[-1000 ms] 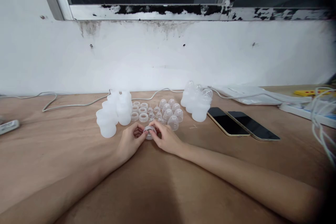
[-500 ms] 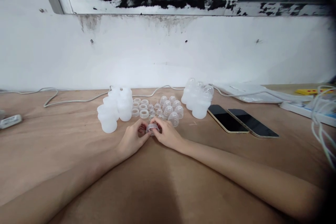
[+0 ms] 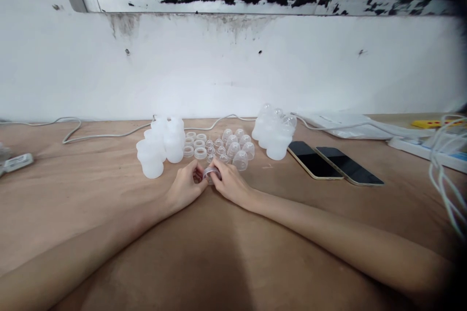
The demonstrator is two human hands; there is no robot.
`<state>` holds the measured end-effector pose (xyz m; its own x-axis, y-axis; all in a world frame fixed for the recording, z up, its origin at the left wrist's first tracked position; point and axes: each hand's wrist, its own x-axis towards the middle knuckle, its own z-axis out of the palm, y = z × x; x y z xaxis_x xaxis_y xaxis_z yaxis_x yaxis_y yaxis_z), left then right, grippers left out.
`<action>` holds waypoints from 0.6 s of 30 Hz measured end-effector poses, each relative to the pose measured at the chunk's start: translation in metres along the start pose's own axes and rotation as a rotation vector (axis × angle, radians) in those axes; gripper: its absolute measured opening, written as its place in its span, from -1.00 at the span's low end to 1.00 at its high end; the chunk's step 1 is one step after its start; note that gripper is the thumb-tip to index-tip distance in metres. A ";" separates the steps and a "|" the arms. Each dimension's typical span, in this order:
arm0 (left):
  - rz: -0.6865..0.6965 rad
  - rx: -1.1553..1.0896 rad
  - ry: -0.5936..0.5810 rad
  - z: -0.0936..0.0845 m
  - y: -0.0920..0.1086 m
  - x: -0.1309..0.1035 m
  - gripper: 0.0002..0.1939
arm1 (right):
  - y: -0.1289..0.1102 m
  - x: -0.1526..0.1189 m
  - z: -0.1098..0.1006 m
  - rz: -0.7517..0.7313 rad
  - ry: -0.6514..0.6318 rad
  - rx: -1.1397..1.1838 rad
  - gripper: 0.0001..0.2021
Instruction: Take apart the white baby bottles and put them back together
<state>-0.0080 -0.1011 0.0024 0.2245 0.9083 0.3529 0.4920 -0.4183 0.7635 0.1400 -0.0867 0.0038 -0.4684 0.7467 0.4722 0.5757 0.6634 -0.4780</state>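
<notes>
The clear ring (image 3: 211,170) sits low between the two hands, just above or on the tabletop (image 3: 175,262); I can't tell from here whether it touches the wood. The left hand (image 3: 186,185) pinches its left edge between thumb and curled fingers. The right hand (image 3: 231,182) pinches the other side, its thumb reaching over the rim. Whether a second piece is seated inside, the fingers hide.

To my eye, this wants light, even pressure from both sides, with the left steadying while the right thumb works around the rim; a hard squeeze on one edge could tip the ring or pop it loose.

Just beyond the fingertips stand the small clear caps (image 3: 220,150), so elbows and knuckles should come away gently. Left of those lie the loose rings (image 3: 200,146), to their right the clear domes (image 3: 232,149). White cups (image 3: 160,143) cluster on the left, domed bottles (image 3: 276,140) on the right, with two phones (image 3: 315,160) beside them.
</notes>
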 end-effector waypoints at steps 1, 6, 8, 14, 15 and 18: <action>-0.005 -0.014 0.005 0.000 -0.001 0.000 -0.93 | 0.000 0.000 -0.001 -0.013 -0.003 0.006 -0.92; -0.092 -0.119 0.047 -0.001 -0.004 0.002 -0.89 | 0.001 0.000 -0.004 -0.118 -0.022 0.045 -0.88; -0.118 -0.138 0.043 -0.002 -0.002 0.003 -0.88 | 0.002 0.000 -0.004 -0.119 -0.029 0.049 -0.85; -0.097 -0.182 -0.009 -0.002 -0.003 0.005 -0.87 | 0.003 0.000 -0.004 -0.069 0.018 0.010 -0.84; -0.084 -0.193 -0.016 -0.001 -0.003 0.005 -0.88 | 0.002 0.000 -0.005 -0.054 0.030 0.006 -0.84; -0.041 -0.177 0.001 -0.002 -0.004 0.004 -0.89 | 0.000 0.000 -0.007 -0.024 0.048 0.023 -0.85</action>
<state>-0.0101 -0.0960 0.0020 0.2060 0.9247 0.3200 0.3449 -0.3746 0.8606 0.1446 -0.0872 0.0086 -0.4488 0.7276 0.5188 0.5486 0.6826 -0.4828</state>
